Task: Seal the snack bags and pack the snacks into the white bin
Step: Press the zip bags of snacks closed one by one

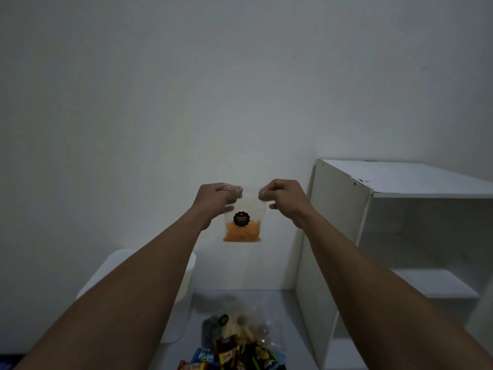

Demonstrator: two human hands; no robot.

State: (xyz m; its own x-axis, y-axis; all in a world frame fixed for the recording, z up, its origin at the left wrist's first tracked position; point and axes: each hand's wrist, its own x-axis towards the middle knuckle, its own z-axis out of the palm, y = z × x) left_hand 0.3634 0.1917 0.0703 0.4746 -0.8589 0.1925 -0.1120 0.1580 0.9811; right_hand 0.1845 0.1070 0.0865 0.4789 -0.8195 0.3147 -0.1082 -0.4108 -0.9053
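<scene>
Two bare forearms rise from the lower corners of the frame and converge toward its centre. At the bottom edge, between them, a heap of mixed snack packets point(234, 348) lies on a pale grey surface point(272, 303): small blue wrappers, a red one, a dark packet with yellow-green print, and behind these some clear bags with pale and dark contents; the print is too blurred to read. Just left of the heap, at lower left, stands the white plastic bin with rounded corners point(184, 295), much of it hidden behind the left forearm, its inside not visible. On the right side of the frame stands a white board shelf unit with open compartments point(341, 236), its side panel close to the heap. Higher up, at the centre of the frame, both hands hold up a small clear plastic zip bag with a round black label point(242, 220); it hangs in the air above the heap and apart from the bin, orange snack pieces settled in its lower part. The left hand point(213, 200) pinches the bag's upper left corner between thumb and curled fingers; the right hand point(282, 198) pinches the upper right corner likewise, the top strip stretched between them; whether that strip is pressed closed cannot be told. Behind everything is a plain white wall point(186, 89), dimly lit.
</scene>
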